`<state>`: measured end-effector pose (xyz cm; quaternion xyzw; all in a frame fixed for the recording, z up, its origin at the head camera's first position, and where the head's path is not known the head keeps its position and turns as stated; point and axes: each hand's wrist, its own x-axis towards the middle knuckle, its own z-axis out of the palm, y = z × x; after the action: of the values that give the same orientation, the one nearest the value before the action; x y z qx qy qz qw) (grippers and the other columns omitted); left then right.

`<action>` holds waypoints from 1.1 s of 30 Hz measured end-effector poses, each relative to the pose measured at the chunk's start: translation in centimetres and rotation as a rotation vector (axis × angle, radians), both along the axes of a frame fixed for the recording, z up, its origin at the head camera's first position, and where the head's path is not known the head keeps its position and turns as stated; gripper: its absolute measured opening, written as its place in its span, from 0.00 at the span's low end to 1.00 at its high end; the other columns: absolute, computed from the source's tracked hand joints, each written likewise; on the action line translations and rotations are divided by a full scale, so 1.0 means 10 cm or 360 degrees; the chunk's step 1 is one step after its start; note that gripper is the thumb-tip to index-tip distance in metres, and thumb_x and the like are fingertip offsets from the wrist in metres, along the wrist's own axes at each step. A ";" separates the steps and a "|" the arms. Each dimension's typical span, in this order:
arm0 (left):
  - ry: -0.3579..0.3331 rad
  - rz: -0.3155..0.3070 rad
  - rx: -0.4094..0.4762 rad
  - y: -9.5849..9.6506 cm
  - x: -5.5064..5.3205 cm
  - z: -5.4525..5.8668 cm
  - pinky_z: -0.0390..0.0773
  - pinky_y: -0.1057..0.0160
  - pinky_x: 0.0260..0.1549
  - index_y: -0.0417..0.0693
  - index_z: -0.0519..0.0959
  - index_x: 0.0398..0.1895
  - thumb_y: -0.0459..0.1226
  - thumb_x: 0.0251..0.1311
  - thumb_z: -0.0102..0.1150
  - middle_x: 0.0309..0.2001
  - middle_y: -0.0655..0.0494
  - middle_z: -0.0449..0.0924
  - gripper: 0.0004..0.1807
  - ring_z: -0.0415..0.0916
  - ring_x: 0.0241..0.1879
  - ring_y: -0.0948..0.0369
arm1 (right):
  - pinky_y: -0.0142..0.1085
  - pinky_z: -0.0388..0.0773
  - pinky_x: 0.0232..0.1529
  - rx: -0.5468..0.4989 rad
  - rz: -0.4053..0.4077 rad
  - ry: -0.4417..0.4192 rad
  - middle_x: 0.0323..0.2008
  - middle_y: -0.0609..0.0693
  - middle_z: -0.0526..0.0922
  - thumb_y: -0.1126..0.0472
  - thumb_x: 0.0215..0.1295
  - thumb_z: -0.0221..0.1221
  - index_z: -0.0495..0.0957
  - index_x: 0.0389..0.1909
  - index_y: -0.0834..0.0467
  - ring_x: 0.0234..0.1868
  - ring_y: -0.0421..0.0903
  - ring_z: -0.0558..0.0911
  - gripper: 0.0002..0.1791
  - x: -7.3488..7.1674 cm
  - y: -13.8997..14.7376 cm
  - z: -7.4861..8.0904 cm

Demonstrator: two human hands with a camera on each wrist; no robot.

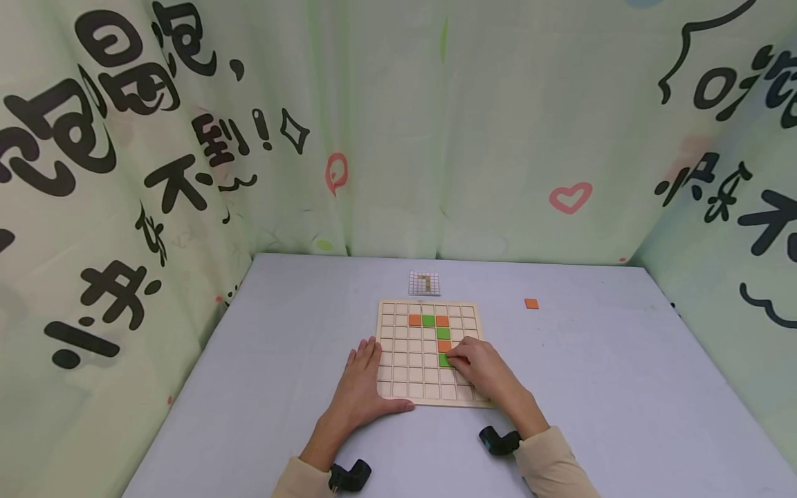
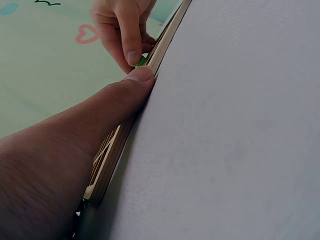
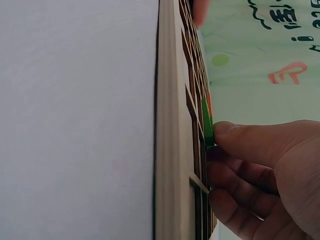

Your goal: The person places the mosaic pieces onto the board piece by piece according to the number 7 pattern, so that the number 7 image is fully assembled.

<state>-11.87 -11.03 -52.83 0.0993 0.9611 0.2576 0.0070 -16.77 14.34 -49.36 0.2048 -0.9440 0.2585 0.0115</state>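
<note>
A wooden grid board (image 1: 407, 375) lies on the table, with orange and green square tiles in some of its cells. My right hand (image 1: 486, 370) pinches a green tile (image 1: 444, 360) by its edge at the lowest filled cell; in the right wrist view the thumb touches that tile (image 3: 207, 125). Directly above it in the column sit an orange tile (image 1: 444, 346) and a green tile (image 1: 443, 333). Straight fingers of my left hand (image 1: 358, 394) rest along the board's left edge, its thumb at the near edge.
Behind the board lies a small pattern card (image 1: 424, 283) with a coloured grid. A loose orange tile (image 1: 531, 303) is on the white table (image 1: 598, 373) to the right. Curtains (image 1: 498, 138) with printed writing enclose the table's back and sides.
</note>
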 end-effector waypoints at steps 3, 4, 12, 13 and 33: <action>0.0000 -0.0001 0.0013 0.00 0.00 0.00 0.49 0.46 0.79 0.34 0.56 0.77 0.72 0.39 0.68 0.79 0.41 0.54 0.70 0.46 0.80 0.46 | 0.32 0.78 0.35 0.0006 -0.0005 0.0004 0.31 0.44 0.82 0.64 0.62 0.67 0.89 0.38 0.58 0.31 0.36 0.75 0.05 0.00 -0.01 -0.01; -0.0006 0.0002 0.0016 0.00 0.00 0.00 0.48 0.46 0.79 0.34 0.55 0.77 0.72 0.40 0.68 0.79 0.41 0.53 0.70 0.45 0.80 0.47 | 0.32 0.78 0.35 0.0010 -0.0009 0.0002 0.31 0.44 0.82 0.64 0.62 0.67 0.89 0.38 0.58 0.31 0.36 0.75 0.05 0.00 -0.01 -0.01; -0.0003 0.0006 0.0032 0.00 0.00 0.00 0.48 0.46 0.79 0.34 0.55 0.77 0.72 0.40 0.68 0.79 0.41 0.53 0.70 0.46 0.80 0.47 | 0.32 0.79 0.36 0.0005 -0.0024 -0.0020 0.32 0.44 0.81 0.64 0.62 0.67 0.89 0.38 0.58 0.32 0.36 0.75 0.05 0.00 -0.04 0.00; -0.0004 0.0005 0.0034 0.00 0.00 0.00 0.48 0.46 0.79 0.34 0.55 0.77 0.72 0.40 0.68 0.79 0.41 0.53 0.70 0.46 0.80 0.47 | 0.32 0.78 0.35 0.0005 -0.0022 -0.0017 0.32 0.44 0.81 0.65 0.62 0.67 0.89 0.38 0.58 0.32 0.36 0.75 0.05 0.00 -0.04 0.00; -0.0013 0.0009 0.0052 0.00 0.01 0.01 0.47 0.47 0.80 0.35 0.55 0.77 0.72 0.39 0.69 0.79 0.42 0.53 0.70 0.45 0.81 0.47 | 0.31 0.75 0.35 -0.0047 -0.0141 -0.0074 0.34 0.47 0.78 0.58 0.65 0.66 0.83 0.46 0.59 0.35 0.41 0.74 0.12 -0.06 0.06 0.10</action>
<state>-11.79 -11.05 -52.78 0.0955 0.9570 0.2736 0.0086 -17.41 14.97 -48.32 0.1565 -0.9482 0.2764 0.0042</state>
